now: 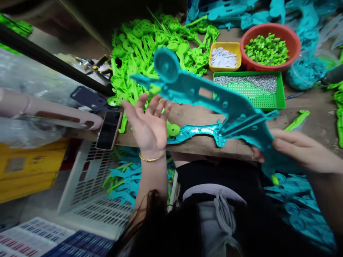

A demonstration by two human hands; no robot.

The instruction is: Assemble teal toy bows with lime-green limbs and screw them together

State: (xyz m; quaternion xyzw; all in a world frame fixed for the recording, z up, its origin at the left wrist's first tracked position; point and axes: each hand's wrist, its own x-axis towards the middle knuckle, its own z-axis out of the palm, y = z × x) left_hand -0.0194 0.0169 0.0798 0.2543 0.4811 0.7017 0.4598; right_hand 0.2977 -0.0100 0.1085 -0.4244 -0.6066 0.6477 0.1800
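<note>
My right hand (pixel 297 146) grips the right end of a long teal moulded plastic shell (pixel 187 87), fingers wrapped round its edge. The shell is held tilted above the bench, with its round end up at the left and a small slot near its middle. My left hand (pixel 148 128) is palm up with fingers spread, just below the shell's left end; a small bright green piece (pixel 154 90) shows at its fingertips, and I cannot tell whether they touch. Beneath, a second teal shell (pixel 198 131) lies on the bench edge, with a round green plastic part (pixel 173 130) at its left end.
A heap of green plastic parts (pixel 139 50) covers the back left. A yellow tray (pixel 225 44) of white pieces, a red bowl (pixel 296 46) and a green tray (pixel 249 103) of small metal bits stand behind. A phone (pixel 108 130) lies left; a white crate (pixel 80 178) stands below.
</note>
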